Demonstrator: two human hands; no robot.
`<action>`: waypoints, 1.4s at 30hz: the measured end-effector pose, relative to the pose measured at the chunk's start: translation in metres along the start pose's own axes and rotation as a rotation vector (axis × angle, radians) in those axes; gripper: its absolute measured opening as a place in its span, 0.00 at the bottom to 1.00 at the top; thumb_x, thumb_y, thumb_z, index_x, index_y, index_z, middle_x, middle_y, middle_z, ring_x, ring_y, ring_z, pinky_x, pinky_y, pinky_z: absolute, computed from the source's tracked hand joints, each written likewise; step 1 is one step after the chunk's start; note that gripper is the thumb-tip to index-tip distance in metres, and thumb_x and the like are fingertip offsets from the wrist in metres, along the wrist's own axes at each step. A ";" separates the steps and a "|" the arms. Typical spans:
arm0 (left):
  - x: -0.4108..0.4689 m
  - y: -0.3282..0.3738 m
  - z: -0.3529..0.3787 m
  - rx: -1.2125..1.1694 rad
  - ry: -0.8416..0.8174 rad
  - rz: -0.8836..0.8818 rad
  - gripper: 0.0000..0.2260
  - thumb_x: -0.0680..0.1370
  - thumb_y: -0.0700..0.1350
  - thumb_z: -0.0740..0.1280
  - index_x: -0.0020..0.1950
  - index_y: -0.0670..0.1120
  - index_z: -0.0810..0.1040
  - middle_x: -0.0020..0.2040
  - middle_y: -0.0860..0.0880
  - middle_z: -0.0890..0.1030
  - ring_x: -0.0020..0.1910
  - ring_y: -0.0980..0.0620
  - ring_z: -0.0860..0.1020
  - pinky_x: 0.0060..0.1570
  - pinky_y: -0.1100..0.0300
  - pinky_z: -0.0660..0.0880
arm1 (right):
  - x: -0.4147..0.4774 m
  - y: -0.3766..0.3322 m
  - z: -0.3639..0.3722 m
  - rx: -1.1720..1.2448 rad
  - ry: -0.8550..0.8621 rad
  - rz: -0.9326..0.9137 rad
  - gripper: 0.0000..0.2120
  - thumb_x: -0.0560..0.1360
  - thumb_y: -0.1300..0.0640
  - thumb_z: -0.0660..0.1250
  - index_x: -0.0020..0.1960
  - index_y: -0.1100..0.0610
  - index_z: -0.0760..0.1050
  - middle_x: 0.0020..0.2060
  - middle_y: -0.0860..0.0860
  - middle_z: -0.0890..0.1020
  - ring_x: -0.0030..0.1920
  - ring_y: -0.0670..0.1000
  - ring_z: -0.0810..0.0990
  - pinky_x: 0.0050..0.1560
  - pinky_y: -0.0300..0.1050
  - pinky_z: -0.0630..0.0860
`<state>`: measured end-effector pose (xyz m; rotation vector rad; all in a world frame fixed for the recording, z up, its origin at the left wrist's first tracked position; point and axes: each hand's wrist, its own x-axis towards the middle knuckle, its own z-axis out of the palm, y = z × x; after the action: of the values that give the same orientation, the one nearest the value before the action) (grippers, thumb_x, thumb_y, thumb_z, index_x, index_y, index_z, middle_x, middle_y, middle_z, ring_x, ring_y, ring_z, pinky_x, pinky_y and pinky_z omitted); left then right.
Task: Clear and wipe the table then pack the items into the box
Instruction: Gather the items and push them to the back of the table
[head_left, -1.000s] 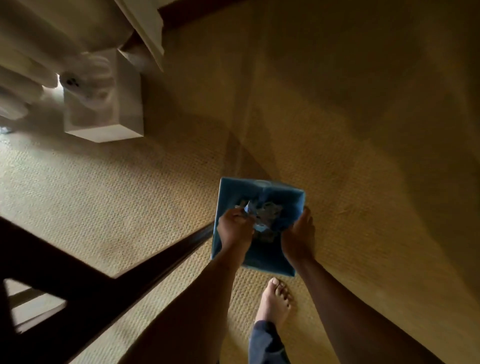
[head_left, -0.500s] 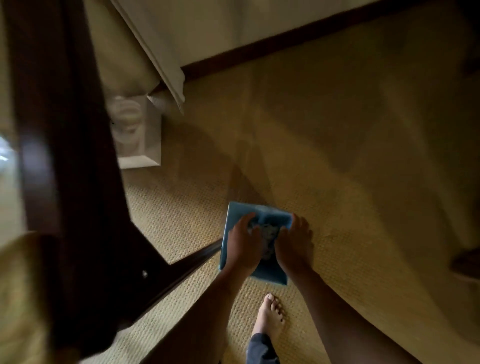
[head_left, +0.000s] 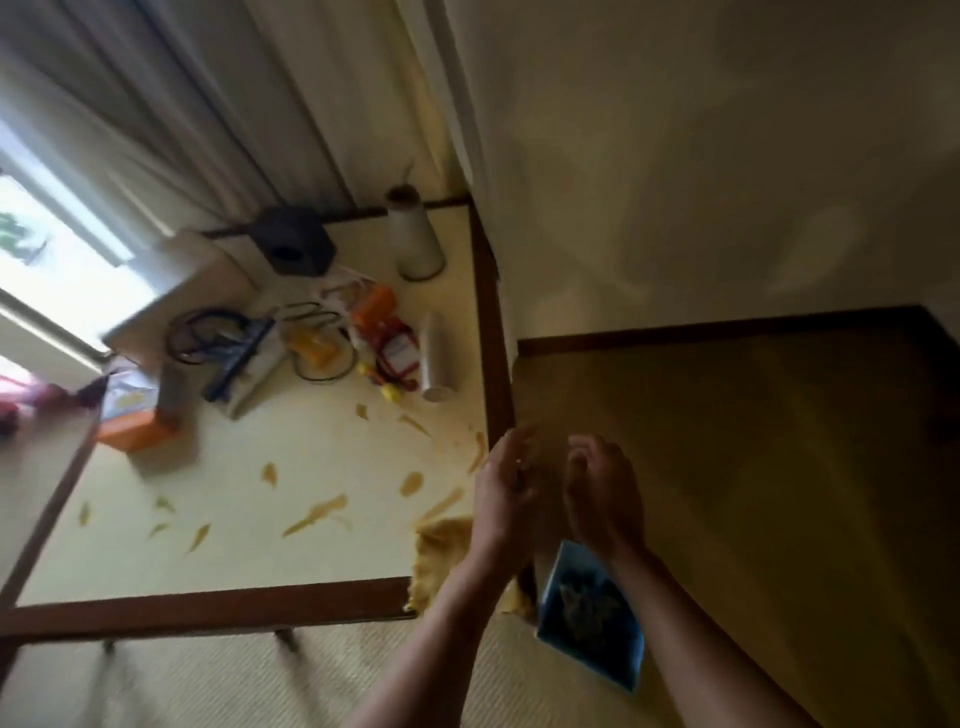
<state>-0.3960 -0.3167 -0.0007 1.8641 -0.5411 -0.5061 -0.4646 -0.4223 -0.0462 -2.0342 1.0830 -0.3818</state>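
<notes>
Left hand (head_left: 511, 483) and right hand (head_left: 602, 488) are both up in the lower middle of the frame now. Palms face each other with a gap between, fingers loosely curled, nothing in either. Half a second ago they were both down on the blue box (head_left: 589, 623), pushing the crumpled stuff into it. So that's the change: they've let go and come up, and my view has swung from the floor (head_left: 260, 686) up to the desk (head_left: 208, 605). Blurry frame, fwiw.

The box sits on the floor at lower right, just under the right wrist, open, with something dark and crumpled inside. Can't tell what exactly.

What it means for the job, imo: one load is dropped off and the desk is next, and it's nowhere near done. Yellowish smears (head_left: 317, 514) are streaked across the middle of it. There's also a heap of clutter (head_left: 322, 343) toward the upper left of the frame: cables, orange bits, a white tube (head_left: 436, 358), a white cone (head_left: 415, 244) behind.

A yellow cloth (head_left: 441, 551) hangs over the desk's near right corner, just left of the left wrist, so my guess is that's the next grab. The clutter probably has to go before any wiping, though.
</notes>
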 end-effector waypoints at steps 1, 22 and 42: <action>0.008 0.011 -0.033 0.033 0.051 0.030 0.20 0.76 0.46 0.62 0.68 0.54 0.78 0.59 0.53 0.84 0.56 0.55 0.83 0.53 0.52 0.83 | 0.001 -0.036 0.009 0.010 -0.021 -0.037 0.23 0.79 0.46 0.52 0.66 0.52 0.77 0.58 0.53 0.81 0.58 0.53 0.78 0.55 0.47 0.73; 0.246 -0.103 -0.276 1.138 -0.399 0.422 0.25 0.80 0.40 0.65 0.77 0.49 0.69 0.78 0.45 0.65 0.67 0.41 0.70 0.64 0.44 0.71 | 0.145 -0.231 0.217 -0.379 -0.193 0.076 0.39 0.79 0.49 0.65 0.80 0.39 0.44 0.82 0.51 0.47 0.80 0.62 0.52 0.74 0.69 0.61; 0.258 -0.162 -0.300 1.273 -0.309 0.727 0.16 0.81 0.44 0.58 0.67 0.45 0.78 0.72 0.41 0.73 0.66 0.40 0.76 0.66 0.38 0.73 | 0.193 -0.243 0.250 -0.466 -0.287 0.010 0.24 0.74 0.39 0.68 0.68 0.43 0.70 0.67 0.54 0.67 0.63 0.60 0.69 0.53 0.54 0.73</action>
<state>0.0058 -0.1925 -0.0765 2.4834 -1.9875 0.1382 -0.0694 -0.3719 -0.0417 -2.3927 1.0698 0.1871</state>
